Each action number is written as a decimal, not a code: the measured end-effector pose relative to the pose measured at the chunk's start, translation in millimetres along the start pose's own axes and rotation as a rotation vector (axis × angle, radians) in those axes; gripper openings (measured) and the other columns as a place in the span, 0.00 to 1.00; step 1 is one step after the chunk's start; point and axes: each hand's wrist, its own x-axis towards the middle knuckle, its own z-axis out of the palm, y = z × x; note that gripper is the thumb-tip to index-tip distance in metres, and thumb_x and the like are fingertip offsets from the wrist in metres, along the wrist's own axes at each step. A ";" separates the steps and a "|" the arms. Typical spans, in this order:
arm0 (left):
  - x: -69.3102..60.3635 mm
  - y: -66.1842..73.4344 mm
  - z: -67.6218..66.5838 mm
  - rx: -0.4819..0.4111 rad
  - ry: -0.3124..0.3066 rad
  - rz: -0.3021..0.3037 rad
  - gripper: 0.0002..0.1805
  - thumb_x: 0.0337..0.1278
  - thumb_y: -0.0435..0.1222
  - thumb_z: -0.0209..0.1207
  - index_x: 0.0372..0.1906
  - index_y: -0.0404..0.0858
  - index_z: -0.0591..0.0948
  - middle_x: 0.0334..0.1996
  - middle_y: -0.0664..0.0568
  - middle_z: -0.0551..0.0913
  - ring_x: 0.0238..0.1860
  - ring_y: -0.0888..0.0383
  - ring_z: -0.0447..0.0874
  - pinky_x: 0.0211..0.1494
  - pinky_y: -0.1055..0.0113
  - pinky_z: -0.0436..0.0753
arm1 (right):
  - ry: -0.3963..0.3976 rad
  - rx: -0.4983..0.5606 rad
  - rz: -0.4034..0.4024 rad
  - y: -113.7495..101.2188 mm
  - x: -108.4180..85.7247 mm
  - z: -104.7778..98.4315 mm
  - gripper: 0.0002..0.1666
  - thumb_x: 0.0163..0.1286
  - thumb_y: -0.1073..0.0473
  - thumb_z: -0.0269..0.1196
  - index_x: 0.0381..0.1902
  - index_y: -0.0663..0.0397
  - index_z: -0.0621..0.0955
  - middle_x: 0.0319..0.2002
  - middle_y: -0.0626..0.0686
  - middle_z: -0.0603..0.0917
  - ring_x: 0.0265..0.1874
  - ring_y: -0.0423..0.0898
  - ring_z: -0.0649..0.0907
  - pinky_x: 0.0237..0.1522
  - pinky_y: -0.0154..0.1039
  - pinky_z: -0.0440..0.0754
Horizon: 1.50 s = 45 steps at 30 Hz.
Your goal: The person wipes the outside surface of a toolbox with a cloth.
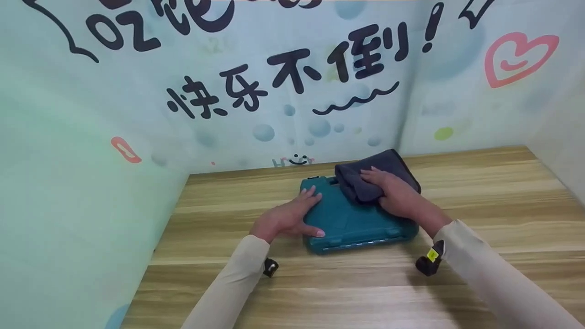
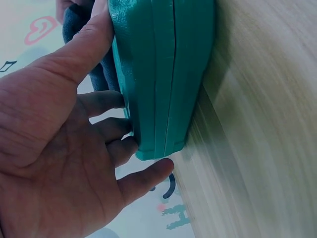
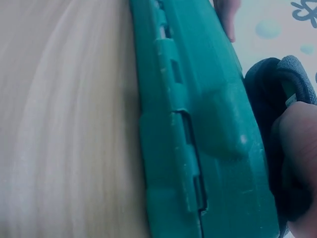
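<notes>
A teal plastic case (image 1: pixel 347 224) lies flat on the wooden table, its hinged edge toward me, as the right wrist view shows on the case (image 3: pixel 218 119). My left hand (image 1: pixel 290 217) rests on its left side with fingers spread; in the left wrist view the hand (image 2: pixel 64 134) touches the case (image 2: pixel 158 74) with thumb and fingertips. A folded dark grey cloth (image 1: pixel 356 180) lies over the far right part of the lid. My right hand (image 1: pixel 397 194) lies on the cloth, fingers extended over it. In the right wrist view only part of that hand (image 3: pixel 299 148) shows beside the cloth (image 3: pixel 262 84).
The wooden table (image 1: pixel 219 283) extends around the case. Behind it hangs a pale printed sheet (image 1: pixel 237 137) with dark characters, and pale walls stand at left and right. Each wrist carries a small black device, the left (image 1: pixel 270 267) and the right (image 1: pixel 429 260).
</notes>
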 end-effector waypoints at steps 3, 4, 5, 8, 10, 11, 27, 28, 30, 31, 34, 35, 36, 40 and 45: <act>0.1 0.9 1.0 -0.008 0.001 -0.007 0.56 0.60 0.58 0.66 0.83 0.45 0.47 0.82 0.50 0.35 0.80 0.50 0.30 0.77 0.54 0.48 | -0.006 0.000 -0.006 -0.4 -4.0 0.4 0.42 0.54 0.84 0.52 0.70 0.69 0.71 0.71 0.64 0.70 0.74 0.64 0.61 0.71 0.61 0.56; 0.2 1.0 1.2 -0.010 0.002 -0.008 0.56 0.61 0.58 0.66 0.83 0.45 0.47 0.82 0.50 0.35 0.80 0.50 0.29 0.77 0.53 0.48 | -0.006 0.002 -0.006 -0.7 -5.4 0.2 0.42 0.54 0.84 0.51 0.70 0.70 0.71 0.71 0.64 0.70 0.74 0.65 0.61 0.71 0.61 0.55; 0.3 1.1 1.3 -0.014 0.003 -0.008 0.56 0.61 0.58 0.66 0.83 0.45 0.47 0.82 0.50 0.35 0.80 0.51 0.29 0.77 0.53 0.48 | -0.008 0.003 -0.008 -1.3 -6.8 0.0 0.42 0.54 0.84 0.51 0.70 0.70 0.71 0.71 0.64 0.70 0.74 0.65 0.61 0.71 0.61 0.55; -0.1 1.6 1.2 -0.019 0.005 -0.016 0.56 0.61 0.57 0.66 0.83 0.46 0.47 0.82 0.51 0.35 0.80 0.51 0.29 0.77 0.53 0.48 | -0.012 0.004 -0.017 -2.9 -10.9 -0.4 0.42 0.55 0.83 0.50 0.71 0.70 0.71 0.71 0.64 0.70 0.74 0.64 0.60 0.71 0.61 0.55; -0.5 1.8 0.9 -0.024 0.008 -0.021 0.56 0.60 0.57 0.66 0.83 0.46 0.46 0.82 0.51 0.35 0.80 0.51 0.29 0.77 0.53 0.48 | -0.011 0.005 -0.033 -4.6 -13.3 -0.2 0.42 0.54 0.83 0.50 0.71 0.70 0.71 0.71 0.64 0.70 0.74 0.65 0.60 0.71 0.61 0.55; -0.8 2.1 0.8 -0.026 0.009 -0.024 0.56 0.60 0.57 0.66 0.83 0.46 0.46 0.82 0.51 0.35 0.80 0.51 0.29 0.77 0.53 0.48 | -0.010 0.005 -0.039 -5.5 -14.7 0.0 0.42 0.54 0.83 0.50 0.71 0.70 0.71 0.71 0.64 0.70 0.74 0.65 0.61 0.71 0.61 0.56; 0.6 2.5 0.4 -0.013 -0.003 -0.026 0.56 0.61 0.56 0.66 0.83 0.45 0.46 0.82 0.49 0.34 0.80 0.50 0.29 0.77 0.52 0.48 | -0.002 0.028 -0.132 -19.8 -39.0 8.4 0.43 0.52 0.84 0.50 0.69 0.69 0.73 0.70 0.62 0.71 0.73 0.64 0.63 0.69 0.65 0.57; 0.6 2.2 0.5 -0.014 -0.002 -0.024 0.56 0.61 0.56 0.66 0.83 0.44 0.46 0.82 0.49 0.34 0.80 0.50 0.30 0.77 0.52 0.48 | -0.004 0.032 -0.134 -20.9 -40.8 9.1 0.43 0.51 0.83 0.50 0.69 0.68 0.73 0.70 0.62 0.71 0.73 0.63 0.62 0.69 0.65 0.58; 0.2 1.7 0.3 -0.016 -0.004 -0.021 0.56 0.62 0.56 0.66 0.83 0.44 0.46 0.82 0.49 0.34 0.80 0.50 0.29 0.77 0.52 0.48 | -0.007 0.041 -0.140 -23.7 -44.5 10.1 0.43 0.52 0.83 0.51 0.70 0.67 0.73 0.71 0.60 0.71 0.73 0.62 0.62 0.69 0.64 0.58; 0.2 1.4 0.2 -0.017 -0.005 -0.018 0.56 0.62 0.55 0.66 0.83 0.44 0.46 0.82 0.48 0.34 0.80 0.50 0.29 0.77 0.52 0.48 | -0.009 0.045 -0.140 -25.1 -46.5 10.5 0.43 0.52 0.83 0.52 0.70 0.66 0.74 0.71 0.59 0.71 0.74 0.61 0.62 0.69 0.64 0.58; 0.1 1.2 0.0 -0.028 -0.009 -0.014 0.55 0.62 0.54 0.66 0.83 0.43 0.46 0.82 0.48 0.34 0.80 0.50 0.29 0.77 0.52 0.47 | -0.015 0.055 -0.146 -29.0 -52.3 11.2 0.44 0.52 0.84 0.53 0.70 0.65 0.74 0.71 0.58 0.72 0.74 0.60 0.63 0.69 0.63 0.58; 0.0 1.3 -0.2 -0.031 -0.012 -0.017 0.56 0.62 0.54 0.66 0.83 0.44 0.46 0.82 0.49 0.34 0.80 0.50 0.29 0.77 0.52 0.47 | -0.017 0.061 -0.149 -30.1 -54.3 11.1 0.44 0.52 0.84 0.53 0.70 0.64 0.74 0.71 0.57 0.72 0.74 0.60 0.63 0.69 0.63 0.58; -0.2 1.7 -0.4 -0.032 -0.013 -0.018 0.56 0.62 0.54 0.66 0.83 0.44 0.46 0.82 0.49 0.34 0.80 0.50 0.29 0.77 0.52 0.47 | -0.020 0.064 -0.152 -31.1 -56.1 11.0 0.44 0.53 0.84 0.53 0.70 0.64 0.74 0.71 0.57 0.72 0.74 0.60 0.63 0.69 0.63 0.58; -0.5 4.2 -2.4 -0.022 -0.026 -0.031 0.56 0.61 0.54 0.67 0.83 0.44 0.46 0.82 0.49 0.34 0.80 0.51 0.29 0.77 0.53 0.47 | -0.036 0.080 -0.173 -33.9 -62.2 9.5 0.41 0.56 0.83 0.55 0.70 0.63 0.74 0.71 0.57 0.72 0.73 0.60 0.64 0.69 0.64 0.59; 1.0 8.1 -6.7 0.008 -0.041 -0.006 0.56 0.61 0.55 0.67 0.83 0.41 0.47 0.82 0.47 0.35 0.80 0.50 0.30 0.77 0.54 0.47 | -0.025 0.084 -0.204 -33.0 -66.6 6.3 0.42 0.54 0.84 0.55 0.69 0.63 0.75 0.69 0.56 0.74 0.72 0.60 0.66 0.68 0.64 0.61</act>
